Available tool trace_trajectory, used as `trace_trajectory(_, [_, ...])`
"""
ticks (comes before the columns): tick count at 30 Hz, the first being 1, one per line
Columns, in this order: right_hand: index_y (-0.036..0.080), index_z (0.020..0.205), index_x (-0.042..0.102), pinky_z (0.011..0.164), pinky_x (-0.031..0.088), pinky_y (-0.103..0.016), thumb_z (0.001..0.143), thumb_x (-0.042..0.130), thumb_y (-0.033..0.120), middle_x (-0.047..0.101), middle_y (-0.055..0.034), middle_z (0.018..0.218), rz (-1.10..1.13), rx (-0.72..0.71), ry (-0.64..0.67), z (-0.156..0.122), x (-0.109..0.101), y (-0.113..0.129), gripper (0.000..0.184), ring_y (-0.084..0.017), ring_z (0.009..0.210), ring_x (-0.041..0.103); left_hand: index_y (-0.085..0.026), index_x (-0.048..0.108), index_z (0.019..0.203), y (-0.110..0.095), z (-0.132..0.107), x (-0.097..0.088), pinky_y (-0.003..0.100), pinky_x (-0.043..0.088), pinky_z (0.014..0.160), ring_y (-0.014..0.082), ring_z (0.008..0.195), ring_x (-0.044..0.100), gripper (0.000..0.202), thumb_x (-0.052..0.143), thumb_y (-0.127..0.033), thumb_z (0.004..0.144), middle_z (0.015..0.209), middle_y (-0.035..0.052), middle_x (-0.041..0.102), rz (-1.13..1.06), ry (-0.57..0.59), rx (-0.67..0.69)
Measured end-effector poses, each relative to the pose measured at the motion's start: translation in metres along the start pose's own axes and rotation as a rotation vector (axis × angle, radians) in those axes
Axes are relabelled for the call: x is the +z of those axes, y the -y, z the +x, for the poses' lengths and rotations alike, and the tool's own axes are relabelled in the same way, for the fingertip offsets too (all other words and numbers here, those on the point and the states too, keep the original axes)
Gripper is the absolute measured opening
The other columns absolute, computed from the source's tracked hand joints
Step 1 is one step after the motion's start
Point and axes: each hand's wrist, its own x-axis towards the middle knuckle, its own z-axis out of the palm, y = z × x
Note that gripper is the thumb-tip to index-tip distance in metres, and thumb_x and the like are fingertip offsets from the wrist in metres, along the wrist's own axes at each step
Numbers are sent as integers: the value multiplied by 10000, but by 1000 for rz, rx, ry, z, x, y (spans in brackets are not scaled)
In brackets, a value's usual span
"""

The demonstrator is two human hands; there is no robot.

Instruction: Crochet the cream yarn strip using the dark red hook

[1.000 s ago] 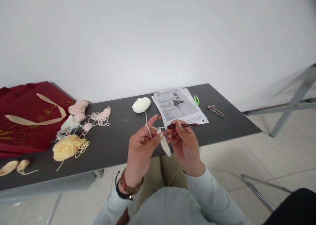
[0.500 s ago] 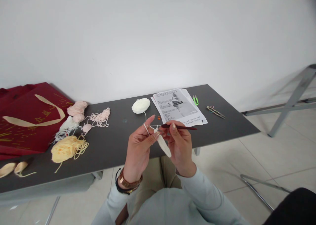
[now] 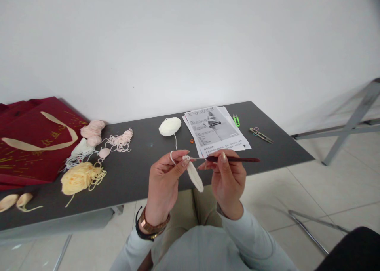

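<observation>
My left hand pinches the top of a narrow white crocheted piece, which hangs down between my hands. White yarn loops over my left index finger and runs back to a white yarn ball on the table. In my right hand is a crochet hook with a dark red handle, gripped between thumb and fingers. Its thin metal shaft points left and meets the top of the white piece at my left fingertips. The hook's tip is too small to make out.
On the dark table lie printed sheets, green thread snips, metal snips and a small orange marker. Pink yarn, yellow yarn and a dark red bag are at the left. A wall stands behind.
My right hand has moved right, drawing the hook away from my left hand, so more of its shaft shows. My left index finger is now lower and more bent.
</observation>
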Motion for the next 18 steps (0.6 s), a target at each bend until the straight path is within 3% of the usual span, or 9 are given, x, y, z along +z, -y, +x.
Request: trace_trajectory(18, [232, 951, 661, 587, 567, -263, 972, 577, 301, 656, -7, 802, -45, -59, -28, -7, 2, -1, 111, -141, 653, 646, -170, 763, 847, -2, -4, -2, 183, 529, 636, 123, 692, 689, 169, 815, -186, 686, 746, 47, 744, -14, 15, -31])
